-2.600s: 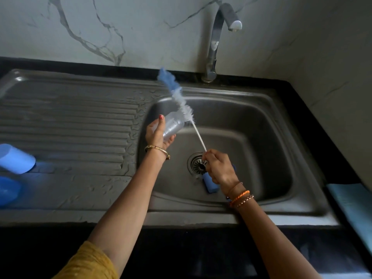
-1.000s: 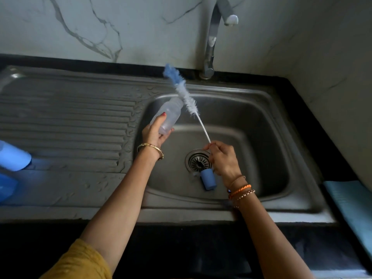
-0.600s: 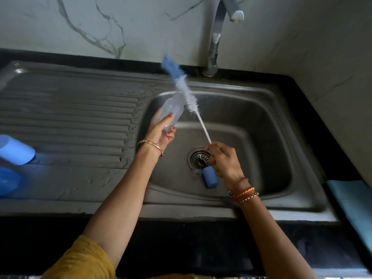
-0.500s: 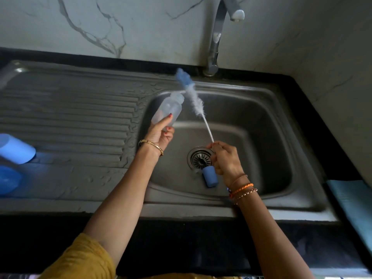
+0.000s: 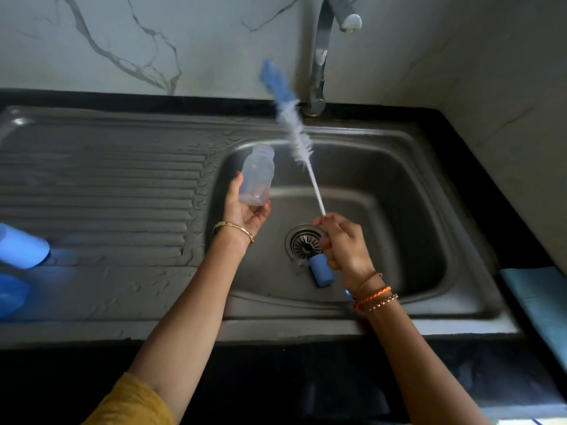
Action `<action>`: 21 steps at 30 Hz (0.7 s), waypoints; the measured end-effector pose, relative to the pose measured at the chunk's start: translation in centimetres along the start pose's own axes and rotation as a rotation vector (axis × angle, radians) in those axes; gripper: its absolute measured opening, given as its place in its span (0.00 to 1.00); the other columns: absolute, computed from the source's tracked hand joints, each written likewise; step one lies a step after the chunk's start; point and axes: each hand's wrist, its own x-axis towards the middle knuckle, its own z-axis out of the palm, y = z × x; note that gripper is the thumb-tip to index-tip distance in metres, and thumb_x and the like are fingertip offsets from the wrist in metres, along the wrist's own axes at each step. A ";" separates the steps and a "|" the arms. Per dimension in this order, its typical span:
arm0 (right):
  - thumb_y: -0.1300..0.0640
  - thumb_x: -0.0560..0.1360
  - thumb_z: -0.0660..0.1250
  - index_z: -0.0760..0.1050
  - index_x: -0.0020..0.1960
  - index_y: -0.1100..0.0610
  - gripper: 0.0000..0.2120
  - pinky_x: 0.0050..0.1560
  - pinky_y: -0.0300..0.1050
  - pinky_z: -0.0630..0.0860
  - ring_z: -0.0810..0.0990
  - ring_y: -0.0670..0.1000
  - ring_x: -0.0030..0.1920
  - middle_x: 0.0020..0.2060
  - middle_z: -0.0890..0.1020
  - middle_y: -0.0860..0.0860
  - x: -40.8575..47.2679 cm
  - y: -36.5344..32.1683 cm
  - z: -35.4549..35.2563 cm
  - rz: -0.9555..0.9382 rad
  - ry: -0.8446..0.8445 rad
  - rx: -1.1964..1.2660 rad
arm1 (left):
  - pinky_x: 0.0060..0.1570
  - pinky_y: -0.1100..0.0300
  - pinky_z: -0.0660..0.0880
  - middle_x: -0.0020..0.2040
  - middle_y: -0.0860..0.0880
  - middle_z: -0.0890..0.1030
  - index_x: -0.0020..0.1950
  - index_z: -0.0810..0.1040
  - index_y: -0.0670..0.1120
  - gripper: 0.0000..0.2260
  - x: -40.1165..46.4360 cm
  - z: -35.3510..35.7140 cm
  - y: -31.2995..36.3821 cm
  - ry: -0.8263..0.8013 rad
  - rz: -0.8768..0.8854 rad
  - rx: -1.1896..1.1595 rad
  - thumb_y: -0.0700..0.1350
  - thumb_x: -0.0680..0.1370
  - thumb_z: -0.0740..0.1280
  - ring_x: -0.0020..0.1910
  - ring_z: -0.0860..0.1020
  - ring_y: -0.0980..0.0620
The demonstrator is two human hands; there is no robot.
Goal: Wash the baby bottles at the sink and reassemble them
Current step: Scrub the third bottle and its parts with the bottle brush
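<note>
L hand (image 5: 245,210) grips bottle (image 5: 257,176) – R hand (image 5: 343,243) grips brush (image 5: 302,157), bristles clear of bottle mouth.

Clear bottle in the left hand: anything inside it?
The bottle in the left hand looks empty. The brush, held by the right hand, is outside it. Residue or droplets can't be judged.

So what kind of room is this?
Most likely a home kitchen: there's a steel sink with a ribbed draining board, a curved tap over it, and a marble-look wall behind.
</note>
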 end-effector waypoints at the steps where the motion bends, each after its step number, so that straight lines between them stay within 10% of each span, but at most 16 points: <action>1: 0.61 0.80 0.55 0.74 0.38 0.55 0.14 0.17 0.30 0.53 0.58 0.40 0.17 0.17 0.64 0.43 -0.1 0.2 0.3 0.027 -0.031 -0.016 | 0.26 0.67 0.74 0.40 0.44 0.76 0.52 0.73 0.41 0.19 0.0 0.0 -0.2 0.004 -0.008 -0.035 0.58 0.75 0.63 0.34 0.75 0.52; 9: 0.62 0.78 0.56 0.74 0.36 0.53 0.15 0.18 0.33 0.58 0.62 0.40 0.17 0.24 0.66 0.50 1.9 0.4 -1.8 -0.030 0.154 -0.109 | 0.33 0.67 0.72 0.41 0.48 0.77 0.47 0.75 0.46 0.10 0.2 0.3 -0.8 0.030 0.060 0.181 0.53 0.77 0.63 0.37 0.75 0.54; 14: 0.60 0.76 0.60 0.78 0.41 0.52 0.09 0.37 0.45 0.68 0.72 0.52 0.32 0.26 0.72 0.46 3.1 0.3 -3.8 -0.304 0.370 -0.465 | 0.43 0.66 0.77 0.46 0.50 0.78 0.51 0.74 0.46 0.09 0.4 -0.1 -1.8 -0.028 0.157 0.575 0.40 0.73 0.70 0.47 0.78 0.53; 21: 0.54 0.76 0.62 0.80 0.47 0.56 0.09 0.42 0.49 0.72 0.78 0.63 0.46 0.39 0.82 0.58 4.2 0.0 -5.0 -0.381 0.399 -0.763 | 0.56 0.55 0.74 0.58 0.43 0.77 0.64 0.71 0.43 0.33 4.4 0.0 -1.9 0.131 0.254 1.768 0.55 0.65 0.76 0.57 0.76 0.44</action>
